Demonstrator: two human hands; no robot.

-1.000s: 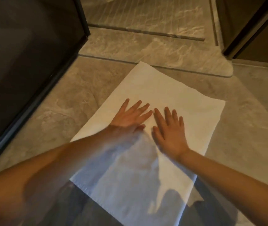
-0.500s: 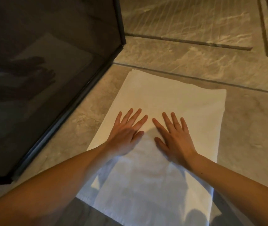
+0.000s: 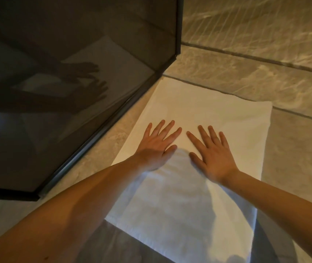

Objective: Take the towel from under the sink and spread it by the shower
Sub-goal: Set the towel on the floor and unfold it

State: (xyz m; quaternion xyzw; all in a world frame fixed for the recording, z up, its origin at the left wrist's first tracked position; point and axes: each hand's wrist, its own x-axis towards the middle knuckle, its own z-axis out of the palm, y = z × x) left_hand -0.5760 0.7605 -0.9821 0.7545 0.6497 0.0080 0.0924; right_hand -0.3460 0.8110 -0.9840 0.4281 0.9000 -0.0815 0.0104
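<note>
Far left of the fingers: dark glass shower panel (image 3: 71, 92), its metal bottom rail (image 3: 102, 133) running diagonally from lower left up to a corner post (image 3: 178, 27). A strip of bare floor tile (image 3: 102, 158) sits between the rail and the towel's left edge, narrowing toward the far corner, where the towel nearly meets the rail.

Left hand (image 3: 157, 147) lies palm down on the towel (image 3: 198, 114), fingers (image 3: 167, 129) spread flat and released, grasping nothing. Right hand (image 3: 213, 154) just beside it, same pose: palm down, fingers (image 3: 211, 133) splayed, nothing gripped. Index tips are near each other, not touching. Both hands sit around mid-towel, left hand closer to the towel's left edge and the shower.

The white towel is open on the floor, long axis running away from the person, roughly along the finger direction and tilted a little to the right at the near end. Flat cloth extends ahead of the fingertips to the far edge, which lies along a grout line (image 3: 265, 59). The near part passes under the forearms, in shadow; the near edge is partly cut off by the frame.

Right of the right hand: towel's right edge, then open tile (image 3: 299, 158), plenty of room.

Judgement: spreading looks nearly done; any smoothing left would go outward from the centre, freer to the right than toward the rail.
</note>
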